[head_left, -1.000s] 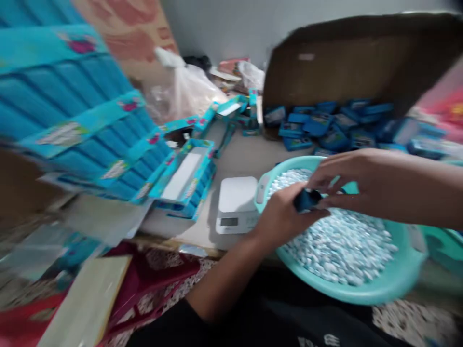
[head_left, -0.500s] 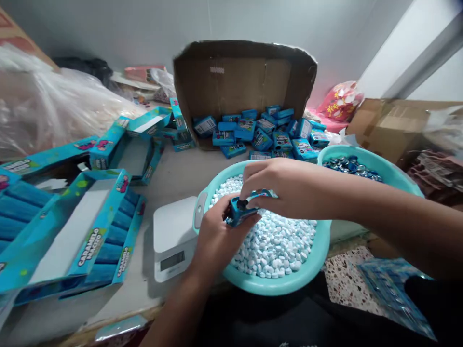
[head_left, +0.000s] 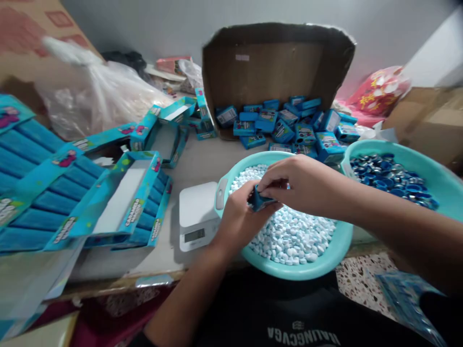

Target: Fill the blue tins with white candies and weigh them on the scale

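My left hand (head_left: 243, 212) is wrapped around a small blue candy box (head_left: 259, 200), held over the tub of candies. The fingers of my right hand (head_left: 289, 180) are closed at the box's upper end, pinching its end flap; part of the box is hidden behind them. Below both hands is a turquoise plastic tub (head_left: 300, 273) filled with small white and pale blue candies (head_left: 292, 236). A white digital scale (head_left: 198, 212) stands left of the tub, partly under its handle.
A tipped cardboard box (head_left: 278, 67) with many small blue candy boxes (head_left: 267, 120) spilling out stands behind. Right is a second turquoise tub (head_left: 441, 178) of blue and silver caps (head_left: 394, 178). Blue display boxes (head_left: 133, 207) crowd the left, before a clear plastic bag (head_left: 108, 96).
The view has swung left and down, so things sit further right. My right fingers now press at the candy box's end flap, where the box's dark opening showed before.
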### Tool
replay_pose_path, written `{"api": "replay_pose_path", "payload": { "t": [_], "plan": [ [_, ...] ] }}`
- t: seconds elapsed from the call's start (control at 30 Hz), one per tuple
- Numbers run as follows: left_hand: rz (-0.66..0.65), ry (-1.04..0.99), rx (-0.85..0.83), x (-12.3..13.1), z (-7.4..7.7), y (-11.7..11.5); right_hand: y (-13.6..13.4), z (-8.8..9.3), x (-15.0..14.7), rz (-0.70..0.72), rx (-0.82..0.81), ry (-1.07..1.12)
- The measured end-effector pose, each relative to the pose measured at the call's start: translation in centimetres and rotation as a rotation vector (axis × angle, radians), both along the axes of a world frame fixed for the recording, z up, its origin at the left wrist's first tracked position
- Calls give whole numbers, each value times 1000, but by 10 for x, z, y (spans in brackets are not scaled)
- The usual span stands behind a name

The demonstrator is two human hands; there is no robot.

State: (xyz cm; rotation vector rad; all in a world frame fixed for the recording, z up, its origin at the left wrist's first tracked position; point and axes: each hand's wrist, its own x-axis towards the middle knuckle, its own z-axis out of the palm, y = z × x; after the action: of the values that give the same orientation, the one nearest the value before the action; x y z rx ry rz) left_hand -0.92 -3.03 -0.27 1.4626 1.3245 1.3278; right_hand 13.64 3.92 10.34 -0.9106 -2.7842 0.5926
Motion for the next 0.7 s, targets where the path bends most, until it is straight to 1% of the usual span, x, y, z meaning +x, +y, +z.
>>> {"api": "replay_pose_path", "payload": {
  "t": [0.07,0.13,0.17,0.23,0.3,0.37,0.4,0.47,0.5,0.53,0.6,0.63,0.7],
  "plan": [
    [-2,-15,-14,1,1,0,-1,-1,2,7,46,44],
    [12,-33,-20,3,0,-1,-2,-1,10,-15,131,116],
    [19,-48,-13,4,0,-2,-3,-2,16,-56,182,158],
    [63,-94,13,2,1,-3,-5,-8,30,-183,256,224],
    [154,-133,53,-8,4,-3,-9,-23,40,-299,229,224],
    [260,-142,135,-30,10,-4,-15,-46,45,-341,93,153],
    [299,-137,190,-45,13,-5,-18,-59,46,-329,14,105],
    [351,-124,305,-82,16,-9,-26,-82,43,-249,-108,-3],
    [370,-116,334,-100,15,-11,-30,-90,41,-200,-147,-54],
    [385,-106,337,-118,12,-13,-33,-95,39,-156,-175,-99],
    [429,-82,288,-147,-2,-16,-35,-99,37,-110,-214,-148],
    [446,-68,254,-157,-12,-17,-34,-99,36,-107,-232,-156],
    [451,-51,164,-168,-33,-14,-30,-96,36,-105,-271,-156]
  ]
}}
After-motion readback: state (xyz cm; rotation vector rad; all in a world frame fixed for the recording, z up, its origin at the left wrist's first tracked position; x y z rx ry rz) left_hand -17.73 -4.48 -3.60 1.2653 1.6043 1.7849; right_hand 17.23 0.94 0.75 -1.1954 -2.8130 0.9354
